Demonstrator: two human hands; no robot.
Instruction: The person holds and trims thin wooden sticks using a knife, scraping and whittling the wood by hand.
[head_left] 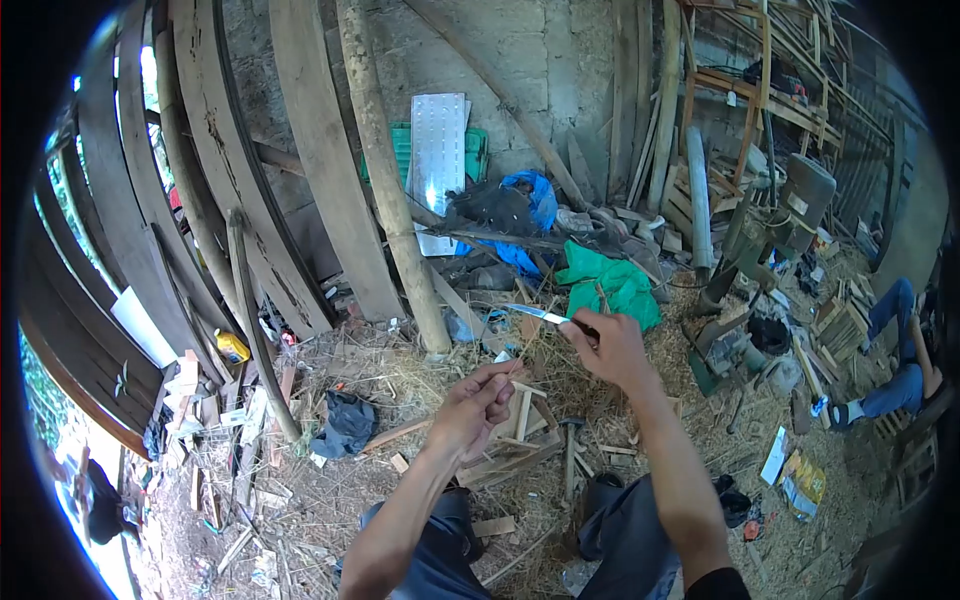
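Note:
My right hand (607,345) is closed round the handle of a knife (537,313), whose blade points to the left. Lower and to the left, my left hand (478,405) has its fingers pressed together in a pinch; a thin strand seems to stick up from them, too small to make out. The two hands are apart. Beneath them, between my legs, light wooden strips (522,415) lie on the straw-covered ground, with a hammer (571,450) standing beside them.
Wooden planks (310,150) and a pole (385,180) lean at the left. A green bag (605,283) and blue tarp (540,200) lie ahead. A black plastic bag (345,423) is at the left. Another person's legs (893,385) show at the right, near a yellow packet (803,485).

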